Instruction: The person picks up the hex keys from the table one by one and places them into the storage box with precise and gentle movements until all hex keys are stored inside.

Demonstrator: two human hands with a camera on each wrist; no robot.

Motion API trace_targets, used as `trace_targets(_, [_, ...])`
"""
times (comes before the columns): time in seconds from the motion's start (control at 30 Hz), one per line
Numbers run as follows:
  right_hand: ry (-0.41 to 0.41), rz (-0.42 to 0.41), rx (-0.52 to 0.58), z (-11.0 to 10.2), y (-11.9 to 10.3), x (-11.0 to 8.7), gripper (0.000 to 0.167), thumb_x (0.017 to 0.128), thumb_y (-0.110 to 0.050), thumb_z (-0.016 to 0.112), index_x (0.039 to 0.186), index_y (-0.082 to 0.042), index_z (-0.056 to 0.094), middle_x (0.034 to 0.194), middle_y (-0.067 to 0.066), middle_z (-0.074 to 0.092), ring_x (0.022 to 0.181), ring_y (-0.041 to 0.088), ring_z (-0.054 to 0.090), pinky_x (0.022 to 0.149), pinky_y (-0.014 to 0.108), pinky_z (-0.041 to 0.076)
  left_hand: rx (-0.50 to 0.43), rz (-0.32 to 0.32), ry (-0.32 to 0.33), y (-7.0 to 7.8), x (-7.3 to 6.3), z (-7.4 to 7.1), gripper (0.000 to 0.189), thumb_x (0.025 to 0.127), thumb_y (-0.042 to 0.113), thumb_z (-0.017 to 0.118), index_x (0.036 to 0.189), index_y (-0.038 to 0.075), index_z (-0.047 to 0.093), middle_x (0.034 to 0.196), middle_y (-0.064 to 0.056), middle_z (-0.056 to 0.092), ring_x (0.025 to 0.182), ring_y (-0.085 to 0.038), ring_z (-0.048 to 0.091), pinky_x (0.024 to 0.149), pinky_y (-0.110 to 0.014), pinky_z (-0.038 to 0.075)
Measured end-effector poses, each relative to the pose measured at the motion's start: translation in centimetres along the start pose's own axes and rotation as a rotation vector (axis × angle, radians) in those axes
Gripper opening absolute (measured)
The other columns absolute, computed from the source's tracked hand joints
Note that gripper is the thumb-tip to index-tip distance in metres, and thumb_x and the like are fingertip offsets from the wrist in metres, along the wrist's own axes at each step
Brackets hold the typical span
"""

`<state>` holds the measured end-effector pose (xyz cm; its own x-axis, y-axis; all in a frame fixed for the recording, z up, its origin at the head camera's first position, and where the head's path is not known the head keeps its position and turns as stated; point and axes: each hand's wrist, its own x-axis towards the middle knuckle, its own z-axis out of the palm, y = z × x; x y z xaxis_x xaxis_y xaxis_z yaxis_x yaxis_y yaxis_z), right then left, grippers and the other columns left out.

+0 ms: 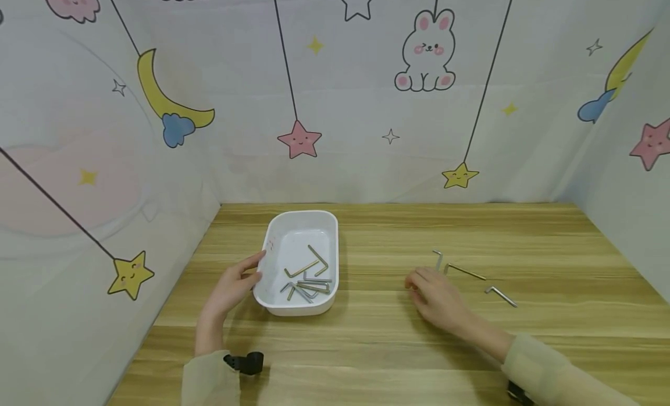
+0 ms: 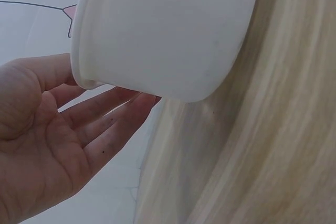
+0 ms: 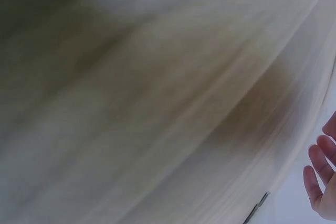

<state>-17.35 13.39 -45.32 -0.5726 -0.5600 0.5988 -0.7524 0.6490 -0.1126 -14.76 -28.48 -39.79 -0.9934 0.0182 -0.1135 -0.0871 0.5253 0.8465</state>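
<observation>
My left hand (image 1: 235, 284) touches the left side of a white plastic tub (image 1: 337, 237), its fingers reaching along the outer wall in the left wrist view. Inside the tub lie several L-shaped Allen keys (image 1: 309, 289), some silver and some brass-coloured. To the right, my right hand (image 1: 437, 298) hovers low over the tabletop beside a silver Allen key (image 1: 438, 258); its fingers are loosely bent and nothing shows in them. Just beyond lie a brass-coloured Allen key (image 1: 467, 272) and another silver one (image 1: 502, 297). The right wrist view catches only relaxed fingers (image 3: 318, 164) at its edge.
The wood-grain table (image 1: 377, 336) meets a printed cloth backdrop (image 1: 366, 173) at the back and both sides. Black straps with small devices sit at the wrists, such as the left wrist camera (image 1: 251, 363).
</observation>
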Motion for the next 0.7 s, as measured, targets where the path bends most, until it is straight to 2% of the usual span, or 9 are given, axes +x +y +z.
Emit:
trace_targets(0.27, [-0.029,0.024,-0.037,-0.4,0.8,-1.2,0.023,0.071,0.001,0.075,0.089,-0.010,0.065,0.083,-0.003,0.064,0.080,0.013,0.060,0.068,0.030,0.050,-0.010,0.011,0.000,-0.2,0.0,0.0,0.050,0.098,0.008,0.048,0.147,0.007,0.038,0.146,-0.028,0.040,0.122,-0.042,0.053,0.093,-0.041,0.051])
trace_targets(0.7, [-0.050,0.040,-0.084,-1.5,2.0,-2.9,0.027,0.068,0.004,0.074,0.089,-0.010,0.064,0.084,-0.002,0.065,0.080,0.016,0.062,0.070,0.036,0.050,-0.004,0.001,0.004,-0.1,0.1,0.0,0.050,0.098,0.008,0.047,0.147,0.006,0.038,0.147,-0.028,0.039,0.123,-0.044,0.052,0.094,-0.042,0.051])
